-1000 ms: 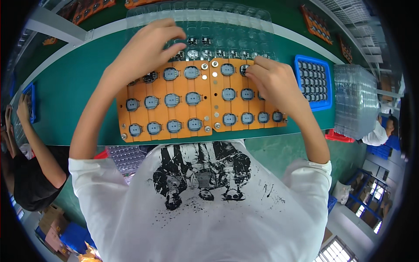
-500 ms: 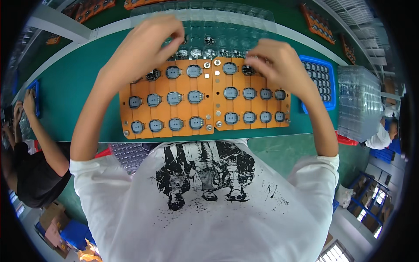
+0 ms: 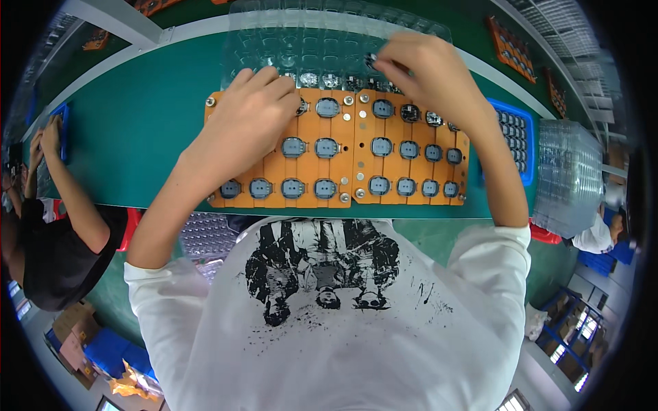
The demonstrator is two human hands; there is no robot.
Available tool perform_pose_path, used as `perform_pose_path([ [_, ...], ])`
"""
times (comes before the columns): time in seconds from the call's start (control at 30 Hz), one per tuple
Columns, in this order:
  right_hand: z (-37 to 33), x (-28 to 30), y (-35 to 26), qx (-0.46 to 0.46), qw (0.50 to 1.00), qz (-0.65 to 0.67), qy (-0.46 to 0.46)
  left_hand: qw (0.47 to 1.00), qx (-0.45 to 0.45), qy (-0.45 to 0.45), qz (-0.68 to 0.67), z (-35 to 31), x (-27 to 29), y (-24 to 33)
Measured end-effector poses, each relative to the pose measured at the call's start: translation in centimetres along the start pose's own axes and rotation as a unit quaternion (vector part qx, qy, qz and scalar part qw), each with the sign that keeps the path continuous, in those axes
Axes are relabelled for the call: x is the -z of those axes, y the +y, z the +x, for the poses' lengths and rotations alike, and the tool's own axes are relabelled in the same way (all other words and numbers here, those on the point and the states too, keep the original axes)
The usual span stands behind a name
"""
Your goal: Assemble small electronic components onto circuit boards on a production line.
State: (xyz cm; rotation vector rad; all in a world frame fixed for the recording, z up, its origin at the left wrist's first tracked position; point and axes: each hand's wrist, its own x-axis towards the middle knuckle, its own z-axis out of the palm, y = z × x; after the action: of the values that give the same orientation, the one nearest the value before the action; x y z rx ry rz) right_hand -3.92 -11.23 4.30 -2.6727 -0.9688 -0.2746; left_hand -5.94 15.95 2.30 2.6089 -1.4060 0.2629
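- Two orange rectangular fixture plates (image 3: 340, 168) sit side by side mid-frame, rows of grey rounded-square cases (image 3: 325, 148) set in them.
- The bare left hand (image 3: 255, 113) has dropped onto the upper-left cases, hiding several; fingers curled, grip? Can't tell.
- And the bare right hand (image 3: 428, 68) has swung off the plate, fingertips pinched round a small dark part (image 3: 371, 61): one more loose piece in play, it seems!
- Right side: blue plastic tray (image 3: 528, 178), partly behind the forearm.
- Farther, upper centre: clear moulded plastic tray (image 3: 274, 41), parts along its near edge.
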Motion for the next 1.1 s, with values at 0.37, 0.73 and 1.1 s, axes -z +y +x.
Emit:
perform_pose_path([
  [0.37,-5.6,-1.7,-3.1,-0.018,1.000,-0.008,-0.001,0.979,0.062,-0.046,-0.190,1.7,2.6,-4.4],
  [0.73,-5.9,-2.2,-2.6,-0.019,0.999,0.027,-0.010,0.975,0.139,-0.108,-0.133,-0.1,0.8,-7.9],
  [1.1,-6.0,-2.3,-2.2,-0.018,0.997,0.066,0.036,0.976,0.114,-0.001,-0.184,0.7,2.0,-7.2],
])
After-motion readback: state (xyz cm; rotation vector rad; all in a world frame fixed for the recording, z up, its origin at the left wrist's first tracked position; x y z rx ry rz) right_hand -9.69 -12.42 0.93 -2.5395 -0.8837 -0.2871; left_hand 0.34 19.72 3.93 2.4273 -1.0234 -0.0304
